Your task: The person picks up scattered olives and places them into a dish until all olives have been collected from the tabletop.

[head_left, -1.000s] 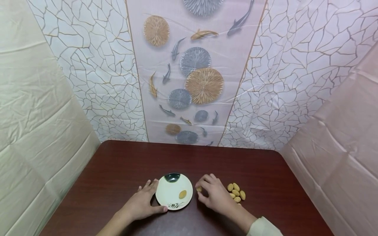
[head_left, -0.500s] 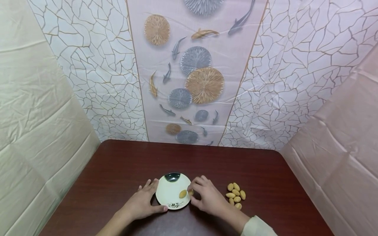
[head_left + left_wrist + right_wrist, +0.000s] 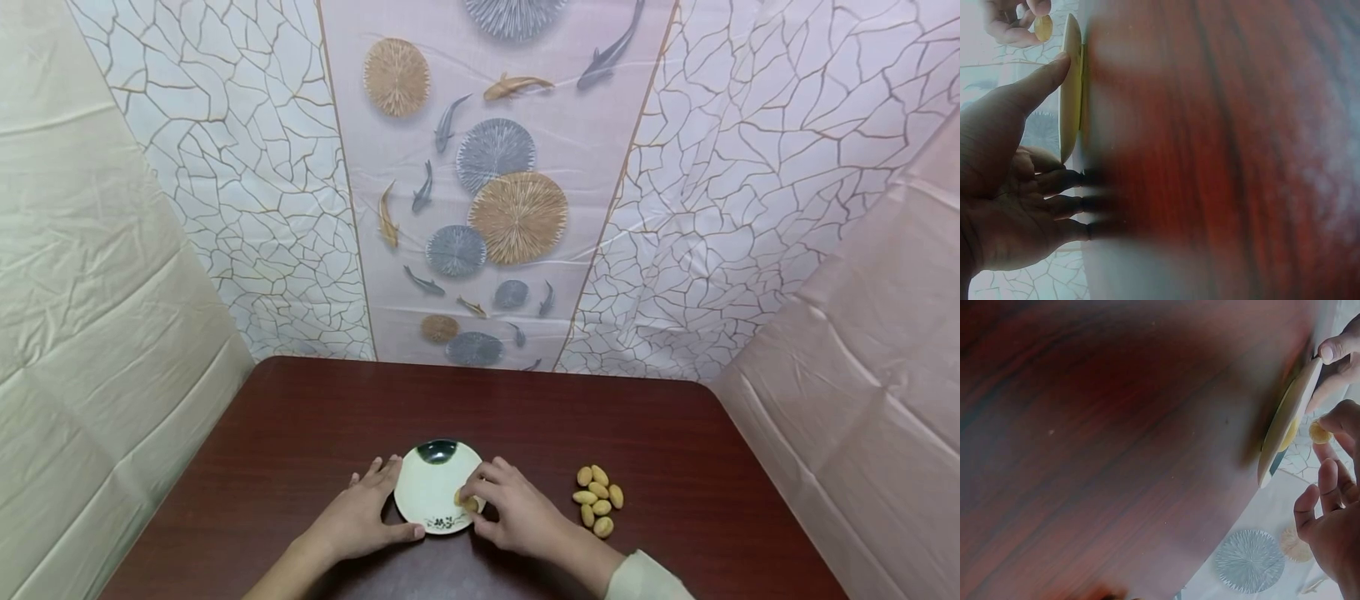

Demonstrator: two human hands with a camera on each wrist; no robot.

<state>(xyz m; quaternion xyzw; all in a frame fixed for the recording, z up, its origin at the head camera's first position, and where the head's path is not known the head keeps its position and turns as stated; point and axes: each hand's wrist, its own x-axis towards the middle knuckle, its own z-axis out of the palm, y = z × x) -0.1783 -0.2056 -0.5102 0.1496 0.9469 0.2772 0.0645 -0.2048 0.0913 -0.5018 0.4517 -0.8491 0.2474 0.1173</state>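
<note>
A small white plate (image 3: pixel 429 492) with a dark green patch and a floral print lies on the table. My left hand (image 3: pixel 360 512) rests at its left side, fingers extended, thumb touching the near rim. Over the plate's right part, my right hand (image 3: pixel 516 512) pinches a small yellow oval piece (image 3: pixel 1320 432), like a nut or date, between thumb and fingers. In the left wrist view this held yellow piece (image 3: pixel 1043 28) is above the plate's surface. Another yellow oval piece (image 3: pixel 1288 436) lies on the plate, partly hidden by my right fingers in the head view.
To the right, a loose group of several yellow oval pieces (image 3: pixel 598 491) lies on the dark red-brown table (image 3: pixel 337 408). Patterned cloth (image 3: pixel 465 300) hangs behind the table's far edge, and plain cloth walls stand on both sides.
My right hand has moved left from beside the plate to over it, carrying the yellow piece. More of the group at right is uncovered. My left hand and the plate stay put.
</note>
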